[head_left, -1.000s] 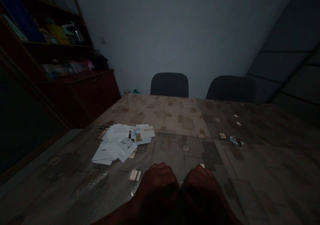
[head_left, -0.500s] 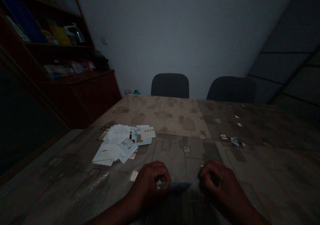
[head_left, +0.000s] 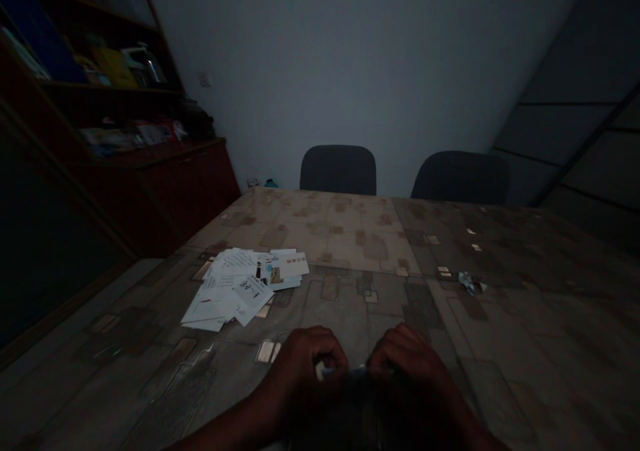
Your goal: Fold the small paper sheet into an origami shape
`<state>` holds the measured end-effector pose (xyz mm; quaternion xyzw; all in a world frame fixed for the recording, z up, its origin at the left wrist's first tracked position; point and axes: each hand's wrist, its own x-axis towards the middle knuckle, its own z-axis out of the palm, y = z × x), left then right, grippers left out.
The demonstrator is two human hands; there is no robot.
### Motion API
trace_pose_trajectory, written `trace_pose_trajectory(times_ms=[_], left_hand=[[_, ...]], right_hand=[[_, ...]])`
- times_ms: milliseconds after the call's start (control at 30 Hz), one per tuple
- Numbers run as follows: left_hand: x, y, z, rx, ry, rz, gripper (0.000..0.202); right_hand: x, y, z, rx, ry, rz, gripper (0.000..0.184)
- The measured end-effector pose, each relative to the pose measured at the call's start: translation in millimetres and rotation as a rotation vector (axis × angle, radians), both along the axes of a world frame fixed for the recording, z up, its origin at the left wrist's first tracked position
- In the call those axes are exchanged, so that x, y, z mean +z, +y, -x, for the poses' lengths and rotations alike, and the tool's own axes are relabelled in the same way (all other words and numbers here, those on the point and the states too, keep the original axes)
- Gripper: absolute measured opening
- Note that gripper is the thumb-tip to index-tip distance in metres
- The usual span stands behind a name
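Note:
The room is dim. Both my hands rest low at the near edge of the patterned table point(head_left: 350, 237), close together with fingers curled. My left hand point(head_left: 307, 364) and my right hand point(head_left: 407, 364) pinch between them a small pale and grey thing point(head_left: 345, 373), thin and flat, too dark to name. To the left, further out on the table, lies a loose pile of white papers and envelopes point(head_left: 245, 284). A small crumpled scrap point(head_left: 471, 282) lies to the right.
Two dark chairs point(head_left: 338, 169) point(head_left: 460, 176) stand at the table's far side against a pale wall. A dark wooden cabinet point(head_left: 150, 171) with cluttered shelves stands at the left.
My hands were touching, drew apart half a second ago with the thin thing showing between them, and have now come together again on it.

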<state>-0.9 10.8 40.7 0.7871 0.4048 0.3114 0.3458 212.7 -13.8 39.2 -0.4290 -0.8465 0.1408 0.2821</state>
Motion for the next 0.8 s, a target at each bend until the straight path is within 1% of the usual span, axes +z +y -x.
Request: trace_pose_trajectory(times_ms=[100,200,367,433,500,533,600,667,700,800], left_hand=[[0.6,4.1,1.6,0.006,0.031,0.031,0.017],[1.5,9.9,6.4,0.015,0.031,0.094,0.016],[7.5,22.1,23.8,0.180,0.014,0.184,0.013],[12.8,23.9,26.2,0.184,-0.005,0.139,0.014],[17.5,22.4,22.3,0.104,-0.031,0.046,0.017],[19.0,20.6,18.4,0.069,-0.062,-0.011,0.019],[19.1,16.1,9.1,-0.036,-0.082,-0.091,0.021],[15.8,11.1,0.9,-0.103,-0.075,-0.123,0.013],[13.3,8.8,-2.0,-0.103,-0.072,-0.119,0.009],[5.4,3.6,-5.2,-0.035,-0.073,-0.113,0.012]], right_hand=[[4.4,2.8,-2.6,0.001,0.004,0.020,0.023],[11.5,4.3,-5.8,-0.050,0.050,0.080,0.024],[20.4,8.3,-25.9,-0.213,0.204,0.197,0.030],[20.9,9.6,-29.9,-0.231,0.248,0.234,0.030],[19.5,9.8,-26.7,-0.179,0.247,0.254,0.027],[18.3,9.5,-22.9,-0.134,0.226,0.246,0.025],[15.6,8.1,-13.5,-0.060,0.164,0.159,0.021],[13.3,5.9,-5.4,-0.035,0.107,0.062,0.020],[12.5,4.6,-2.5,-0.039,0.088,0.026,0.019],[12.0,1.7,0.8,-0.027,0.061,-0.052,0.016]])
